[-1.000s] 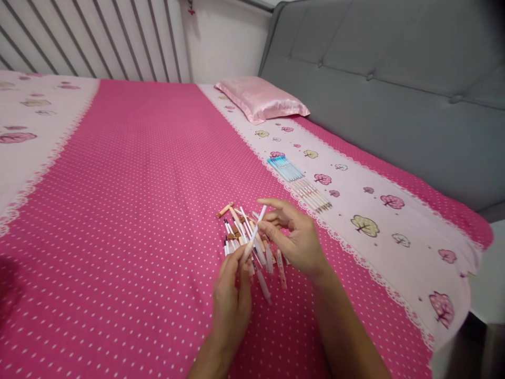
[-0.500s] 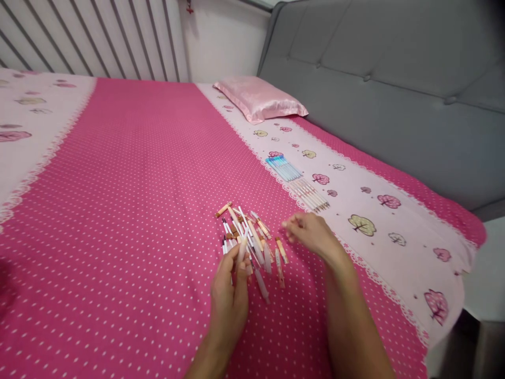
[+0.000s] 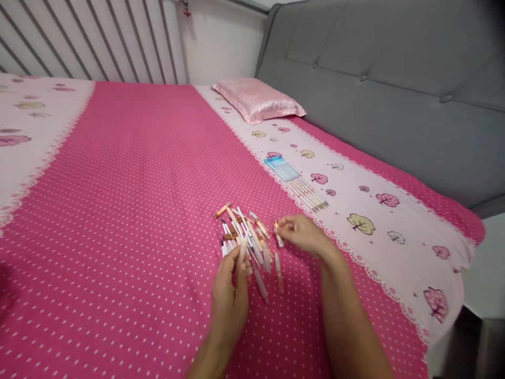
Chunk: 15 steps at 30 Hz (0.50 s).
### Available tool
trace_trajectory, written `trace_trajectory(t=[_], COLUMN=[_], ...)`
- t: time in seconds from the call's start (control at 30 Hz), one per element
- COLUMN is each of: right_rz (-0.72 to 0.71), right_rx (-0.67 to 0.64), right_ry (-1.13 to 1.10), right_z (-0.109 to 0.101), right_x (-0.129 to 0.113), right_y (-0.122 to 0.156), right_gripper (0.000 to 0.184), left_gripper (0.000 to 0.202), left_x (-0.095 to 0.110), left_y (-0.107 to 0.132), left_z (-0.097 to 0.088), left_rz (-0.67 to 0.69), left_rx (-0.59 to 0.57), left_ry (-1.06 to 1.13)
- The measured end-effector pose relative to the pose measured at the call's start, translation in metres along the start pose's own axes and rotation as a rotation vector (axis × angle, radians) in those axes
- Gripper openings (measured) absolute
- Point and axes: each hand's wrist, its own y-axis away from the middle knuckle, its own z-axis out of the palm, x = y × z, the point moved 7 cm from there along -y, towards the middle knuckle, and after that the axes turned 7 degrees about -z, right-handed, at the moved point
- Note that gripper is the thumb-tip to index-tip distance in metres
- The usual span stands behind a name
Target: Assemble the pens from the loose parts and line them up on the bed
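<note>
My left hand (image 3: 232, 287) is closed around a pale, slim pen piece (image 3: 243, 246) with its thin end pointing up and away. Between the thumb and fingers of my right hand (image 3: 298, 231) is a short orange and white pen cap (image 3: 280, 241), its upper part covered by the fingertips. A loose pile of pen parts (image 3: 252, 234), white, peach, brown and frosted, lies in front of and between both hands. One patterned pen part (image 3: 279, 272) lies by itself at the right of the pile.
A row of blue-topped pens (image 3: 283, 168) and a row of cream pens with brown ends (image 3: 310, 195) lie side by side on the bedspread's pale band. Further back are a pink satin pillow (image 3: 258, 100) and a grey padded headboard (image 3: 386, 95). Pink dotted bedspread (image 3: 138, 210) spreads leftward.
My right hand has moved left and closed on the pen cap, which has shifted slightly up from where it lay. My left hand keeps its hold on the pale pen piece.
</note>
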Motion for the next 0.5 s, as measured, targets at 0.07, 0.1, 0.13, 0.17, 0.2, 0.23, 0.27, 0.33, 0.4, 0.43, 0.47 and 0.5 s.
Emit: trace_trajectory(t=[0.07,0.1,0.13,0.17,0.2,0.23,0.27,0.33,0.4,0.43,0.47,0.5], right_rz=[-0.15,-0.212,-0.261,-0.297,-0.323,-0.344,-0.359,-0.382,-0.4,-0.409,-0.417,-0.422], right_rx=[0.084,0.127,0.175,0.226,0.263,0.286,0.294,0.291,0.28,0.27,0.256,0.239], right_ry=[-0.272,-0.409,-0.529,-0.626,-0.697,-0.748,-0.781,-0.811,-0.81,-0.802,-0.792,-0.783], right_z=[-0.005,-0.006,-0.007,-0.008,-0.007,-0.005,-0.003,0.003,0.006,0.008,0.009,0.01], right_x=[-0.015,-0.022,-0.027,-0.032,-0.036,-0.039,-0.042,-0.046,-0.048,-0.049,-0.049,-0.049], right_y=[0.0,0.0,0.0,0.0,0.0,0.0,-0.001,-0.001,-0.001,-0.001,-0.001,-0.001], right_gripper=[0.021,0.022,0.024,0.025,0.025,0.025,0.025,0.024,0.024,0.024,0.023,0.023], left_gripper=[0.039,0.039,0.038,0.037,0.036,0.036,0.035,0.035,0.034,0.034,0.034,0.034], left_x=[0.0,0.0,0.001,0.001,0.001,0.002,0.002,0.003,0.003,0.002,0.002,0.002], left_y=[0.0,0.001,0.001,0.001,0.001,0.001,0.001,0.001,0.001,0.001,0.002,0.002], left_z=[0.001,0.002,0.003,0.003,0.003,0.003,0.003,0.003,0.005,0.005,0.006,0.006], left_rz=[0.005,0.007,0.01,0.015,0.021,0.028,0.034,0.034,0.022,0.014,0.008,0.005], left_rx=[-0.017,-0.031,-0.045,-0.054,-0.058,-0.06,-0.06,-0.064,-0.076,-0.081,-0.084,-0.089], left_ry=[0.002,0.003,0.002,-0.001,-0.004,-0.006,-0.008,-0.012,-0.017,-0.02,-0.021,-0.019])
